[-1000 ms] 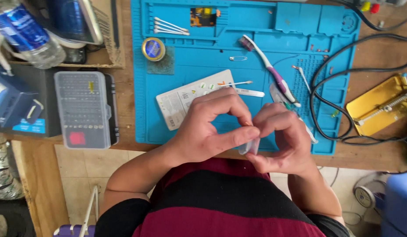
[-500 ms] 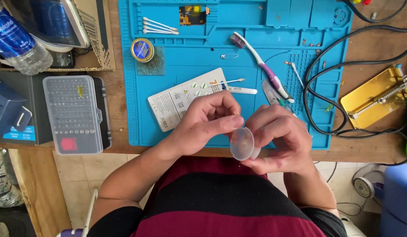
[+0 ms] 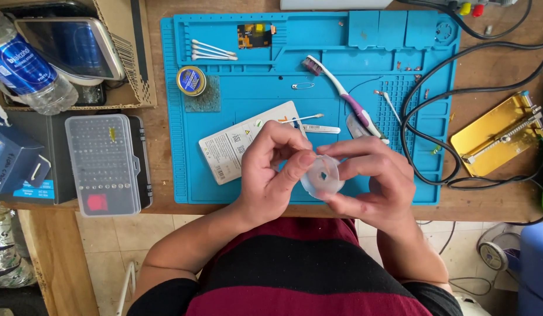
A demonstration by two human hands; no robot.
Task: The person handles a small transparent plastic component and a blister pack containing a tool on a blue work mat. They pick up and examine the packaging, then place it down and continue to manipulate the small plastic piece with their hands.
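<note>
both hands work close together over the near edge of the blue mat point(image 3: 183, 175). right hand point(image 3: 374, 178) grasps a small clear plastic disc point(image 3: 322, 177), fingers wrapped round its right rim and underside. left hand point(image 3: 277, 167) pinches the disc's left rim, thumb pressed on its face. disc is held in the air, tilted toward the camera, just above the mat's front edge and the lap below. a small hole shows at its centre; what it is for, cannot tell.

on the mat behind the hands: a white card point(image 3: 236, 146), partly hidden by the left hand; a toothbrush point(image 3: 341, 96); cotton swabs point(image 3: 213, 50); a round tin point(image 3: 191, 80); a safety pin point(image 3: 303, 85). left of the mat, a clear bit case point(image 3: 101, 164) and a water bottle point(image 3: 28, 67). right of the mat, black cables point(image 3: 435, 134) and a gold-coloured holder point(image 3: 499, 134).

risks, as judgement:
- disc sits past the table edge; if either pinch slips, it likely drops to the lap or tiled floor, not the mat.
- clear plastic looks thin; hard thumb pressure could flex or crack it.
- any small part coming free of the disc would be hard to find against the clutter.
- an elbow swing could catch the cables.
</note>
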